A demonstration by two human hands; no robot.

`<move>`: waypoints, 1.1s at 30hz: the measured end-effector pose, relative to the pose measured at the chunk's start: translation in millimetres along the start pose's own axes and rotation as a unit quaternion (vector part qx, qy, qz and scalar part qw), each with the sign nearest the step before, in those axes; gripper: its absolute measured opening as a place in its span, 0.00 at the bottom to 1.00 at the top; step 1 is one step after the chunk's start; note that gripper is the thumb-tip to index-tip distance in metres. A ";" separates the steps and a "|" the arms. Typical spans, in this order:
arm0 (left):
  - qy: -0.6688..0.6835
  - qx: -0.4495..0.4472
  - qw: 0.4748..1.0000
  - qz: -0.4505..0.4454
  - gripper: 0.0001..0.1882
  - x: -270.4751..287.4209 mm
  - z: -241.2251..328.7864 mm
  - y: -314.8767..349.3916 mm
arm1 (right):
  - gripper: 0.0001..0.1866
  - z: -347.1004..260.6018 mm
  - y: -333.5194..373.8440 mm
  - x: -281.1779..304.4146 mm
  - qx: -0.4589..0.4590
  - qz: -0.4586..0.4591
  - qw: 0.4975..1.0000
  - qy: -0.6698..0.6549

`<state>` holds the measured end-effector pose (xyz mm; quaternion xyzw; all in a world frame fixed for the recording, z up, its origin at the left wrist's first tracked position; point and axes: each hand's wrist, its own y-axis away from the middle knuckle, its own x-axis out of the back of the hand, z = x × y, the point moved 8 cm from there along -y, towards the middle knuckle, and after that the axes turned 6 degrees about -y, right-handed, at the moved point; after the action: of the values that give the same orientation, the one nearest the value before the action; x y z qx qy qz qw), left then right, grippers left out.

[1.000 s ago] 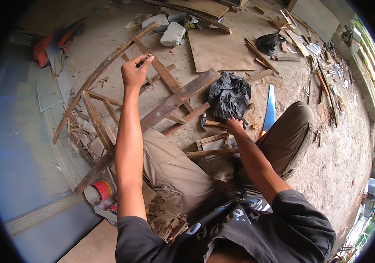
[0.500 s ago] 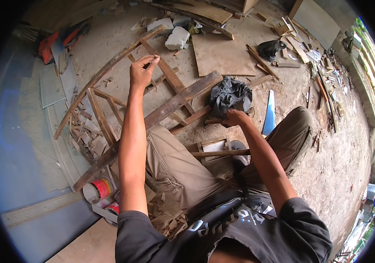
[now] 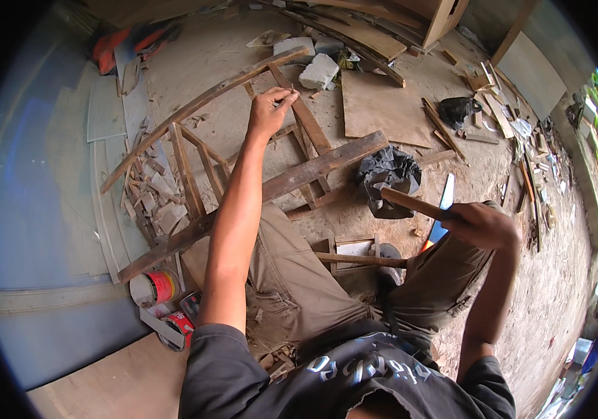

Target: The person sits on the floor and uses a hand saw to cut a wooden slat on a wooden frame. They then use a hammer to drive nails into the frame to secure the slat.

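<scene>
A wooden frame (image 3: 327, 160) of joined bars lies before me, slanting over my left thigh. My left hand (image 3: 273, 112) is closed in a pinch above its far part; a tiny thin thing shows at the fingertips, too small to name. Off to the right, my right hand (image 3: 479, 225) grips a wooden stick (image 3: 414, 202), its free end pointing left across a black plastic bag (image 3: 389, 174). Partly behind that hand is a handsaw (image 3: 445, 199) with a blue blade. Another wooden bar (image 3: 362, 260) lies between my legs, over a small framed piece (image 3: 356, 248).
Wood offcuts (image 3: 163, 202) and open cans (image 3: 163, 286) are on the left. A flat board (image 3: 382, 108) and white blocks (image 3: 318, 72) lie farther off. Scrap wood (image 3: 494, 105) and another black bag (image 3: 458, 110) are at the far right, near a low wall (image 3: 585, 174).
My right hand has drawn the wooden stick away from the black bag, to the right and nearer me. My left hand keeps its pinch above the frame. The whole view has shifted.
</scene>
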<state>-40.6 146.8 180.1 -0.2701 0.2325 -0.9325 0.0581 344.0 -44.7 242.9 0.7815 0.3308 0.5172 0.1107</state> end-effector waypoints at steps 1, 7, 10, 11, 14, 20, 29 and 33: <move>0.004 -0.004 1.000 -0.002 0.10 0.4 0.5 -1.8 | 0.16 -10.6 8.6 12.1 0.015 -0.030 0.999 -0.039; -0.004 -0.005 1.000 -0.013 0.13 0.1 3.4 -3.6 | 0.16 -85.1 -14.7 61.6 0.174 0.147 0.958 -0.172; -0.023 -0.028 0.999 -0.006 0.13 6.8 7.6 -1.3 | 0.17 -96.6 -60.6 47.6 0.143 0.151 0.939 -0.275; -0.032 -0.038 0.999 -0.002 0.13 9.1 8.6 -1.9 | 0.17 -103.9 -68.5 41.6 0.142 0.146 0.926 -0.318; -0.006 -0.012 1.000 -0.028 0.14 1.5 1.1 -2.9 | 0.19 -97.5 -90.3 14.0 0.126 0.164 0.897 -0.392; -0.058 -0.053 0.997 -0.008 0.13 -3.0 -2.5 -3.0 | 0.20 -115.7 -114.6 16.1 0.133 0.237 0.910 -0.314; -0.030 -0.046 0.998 0.016 0.13 -1.5 -5.8 -1.0 | 0.22 -126.8 -136.7 34.3 0.067 0.253 0.950 -0.170; -0.033 -0.028 0.999 0.013 0.14 -3.5 -7.3 -3.0 | 0.22 -126.9 -140.3 36.4 0.081 0.266 0.946 -0.168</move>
<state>-41.5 153.3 174.4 -0.2991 0.2603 -0.9153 0.0703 184.6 63.0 253.2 0.9229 0.1288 0.3606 -0.0409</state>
